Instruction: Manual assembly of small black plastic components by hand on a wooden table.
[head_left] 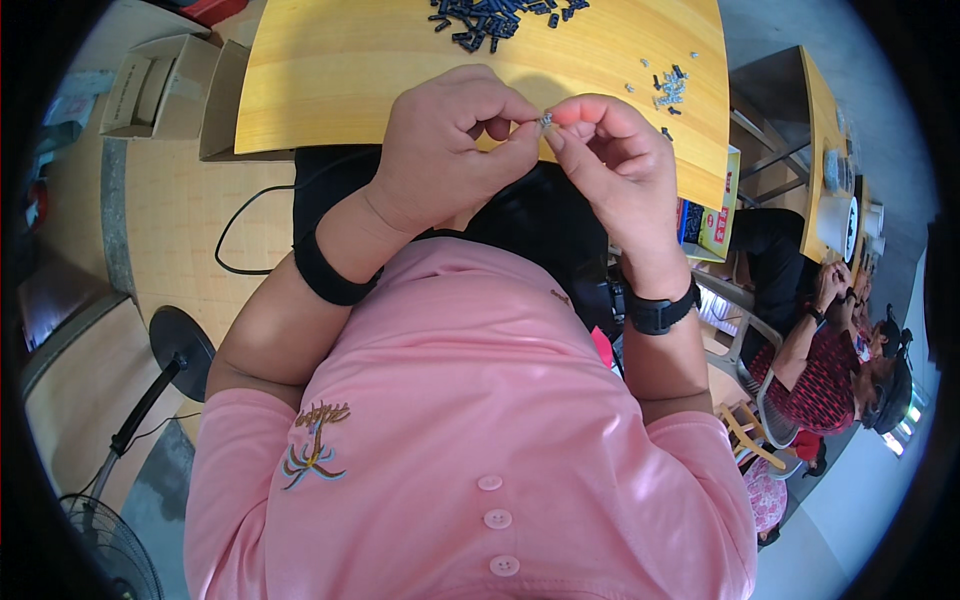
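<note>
Over the near edge of the wooden table (330, 80), my left hand (440, 145) and my right hand (625, 165) meet fingertip to fingertip. Between them is a tiny silver metal part (546, 119), pinched by thumb and forefinger on both sides; its exact kind is too small to make out. A pile of small black plastic parts (485, 18) lies at the far middle of the table. To the right of my right hand, small silver metal pieces (668, 92) are scattered with a few black parts among them.
Right of the table stands a yellow-green box (718, 225) with dark contents. Cardboard boxes (165, 85) sit at the left. A black cable (228, 225) loops beside my lap, and a fan (110, 540) stands lower left. Another person (815, 370) sits at a table on the right.
</note>
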